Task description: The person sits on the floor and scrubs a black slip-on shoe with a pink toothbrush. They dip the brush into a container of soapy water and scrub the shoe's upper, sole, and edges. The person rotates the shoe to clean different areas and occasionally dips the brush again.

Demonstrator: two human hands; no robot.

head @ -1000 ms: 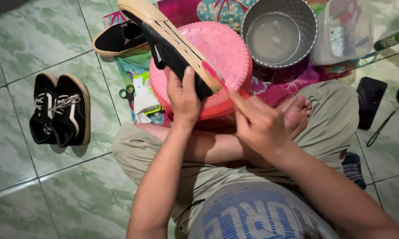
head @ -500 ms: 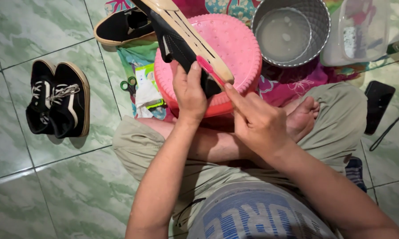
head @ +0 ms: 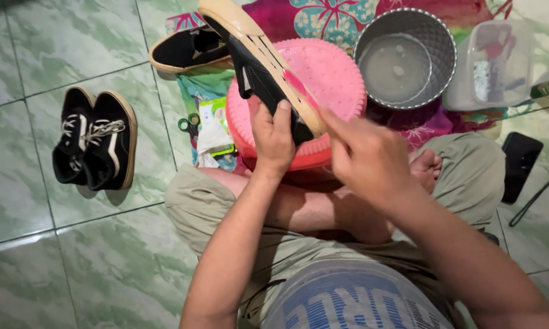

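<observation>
We see the left hand [head: 273, 137] clamped around the heel end of a black shoe [head: 262, 67] with a tan sole, thumb on top, holding it tilted over a pink basin [head: 341, 79] turned bottom up. Just right of that grip, the right hand [head: 369, 158] is closed on a pink brush [head: 299, 85] whose head lies against the sole's edge; the handle is hidden inside the fist, so we cannot make out its shape. Beyond the shoe's toe lies another black shoe [head: 189, 52], partly covered by it. Further right of the grip stands a grey bucket [head: 408, 58] of cloudy water, then a clear plastic tub [head: 493, 64] with blurred contents. Well to the left, a pair of black sneakers [head: 95, 143] rests on the green tiled floor [head: 37, 256]. Green scissors [head: 189, 125] peek out beside the basin.
</observation>
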